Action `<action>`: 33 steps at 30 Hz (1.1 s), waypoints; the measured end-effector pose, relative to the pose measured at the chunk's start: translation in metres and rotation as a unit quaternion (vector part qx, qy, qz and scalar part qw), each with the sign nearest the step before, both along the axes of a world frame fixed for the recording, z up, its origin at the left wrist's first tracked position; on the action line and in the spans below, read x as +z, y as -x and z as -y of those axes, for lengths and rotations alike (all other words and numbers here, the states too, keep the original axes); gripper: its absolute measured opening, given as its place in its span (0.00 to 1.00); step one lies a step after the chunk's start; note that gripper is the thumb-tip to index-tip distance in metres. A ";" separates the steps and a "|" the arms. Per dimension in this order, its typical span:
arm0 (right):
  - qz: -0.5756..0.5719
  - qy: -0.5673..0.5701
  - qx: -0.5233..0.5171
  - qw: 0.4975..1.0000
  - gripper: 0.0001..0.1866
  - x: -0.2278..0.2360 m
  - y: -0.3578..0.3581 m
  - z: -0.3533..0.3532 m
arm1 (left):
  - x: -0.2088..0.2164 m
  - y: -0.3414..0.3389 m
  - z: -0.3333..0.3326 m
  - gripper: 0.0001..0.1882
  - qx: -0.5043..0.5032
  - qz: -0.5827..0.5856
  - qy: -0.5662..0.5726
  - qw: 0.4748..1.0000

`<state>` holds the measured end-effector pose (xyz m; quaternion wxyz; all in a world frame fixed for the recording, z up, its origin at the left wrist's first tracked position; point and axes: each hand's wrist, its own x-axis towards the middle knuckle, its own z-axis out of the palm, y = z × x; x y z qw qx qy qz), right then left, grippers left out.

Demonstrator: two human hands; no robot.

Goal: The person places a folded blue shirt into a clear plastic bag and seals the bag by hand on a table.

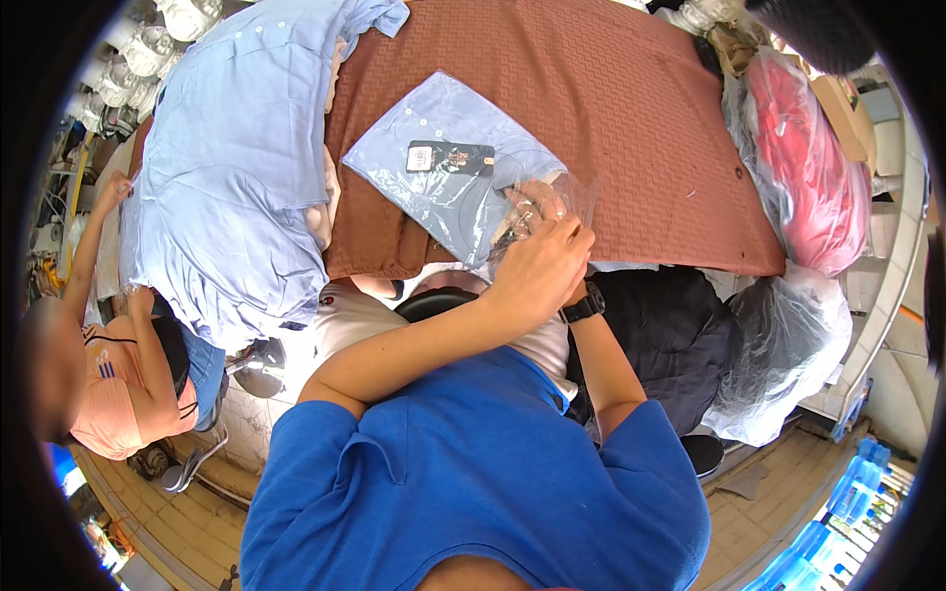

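A folded light blue shirt (419, 123) lies at an angle on the brown cloth-covered table inside a clear plastic bag (473, 222). A black hang tag (450, 158) with a white label shows on its front. At the bag's near right end, my left hand (545, 258) has its fingers bent on the crumpled plastic. My right hand (537, 200) reaches in under the left one, its fingers closed on the plastic by the collar end. The left hand covers much of the right, and a black watch sits on my right wrist.
A pile of light blue shirts (236, 167) covers the table's left side. Bagged red clothing (803, 163) lies at the right, above a clear plastic bag (788, 360) and black fabric (650, 345). Another person (123, 384) in an orange top sits at the left.
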<state>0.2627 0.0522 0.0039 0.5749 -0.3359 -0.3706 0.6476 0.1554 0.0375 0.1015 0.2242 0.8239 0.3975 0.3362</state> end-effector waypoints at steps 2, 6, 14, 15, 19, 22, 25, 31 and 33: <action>-0.039 0.007 0.013 0.999 0.30 0.005 0.005 -0.007 | 0.002 0.001 0.000 0.07 -0.003 -0.002 -0.004 1.000; 0.176 -0.075 0.010 0.982 0.26 0.012 0.004 -0.015 | 0.002 0.001 0.001 0.07 -0.012 -0.016 0.001 1.000; 0.636 -0.367 -0.071 0.675 0.25 -0.027 -0.003 -0.044 | -0.005 0.001 0.001 0.07 -0.026 -0.019 -0.008 0.999; 0.646 -0.356 -0.062 0.672 0.26 -0.023 -0.001 -0.043 | -0.009 0.002 0.001 0.07 -0.025 -0.013 -0.011 1.000; 0.673 -0.319 -0.038 0.666 0.29 -0.013 0.005 -0.042 | -0.011 0.007 0.001 0.10 -0.119 0.065 0.102 0.985; 0.680 -0.326 -0.015 0.657 0.29 -0.004 0.004 -0.042 | 0.001 0.035 -0.006 0.13 -0.106 0.193 0.175 0.960; 0.691 -0.341 -0.011 0.637 0.28 -0.004 -0.001 -0.045 | -0.020 0.090 -0.048 0.15 0.123 0.109 -0.019 0.986; 0.682 -0.338 -0.024 0.649 0.27 -0.001 0.008 -0.046 | -0.077 0.190 -0.103 0.31 0.223 -0.078 0.015 0.972; 0.690 -0.341 -0.007 0.639 0.27 0.004 0.007 -0.045 | -0.076 0.191 -0.099 0.34 0.215 -0.089 0.034 0.972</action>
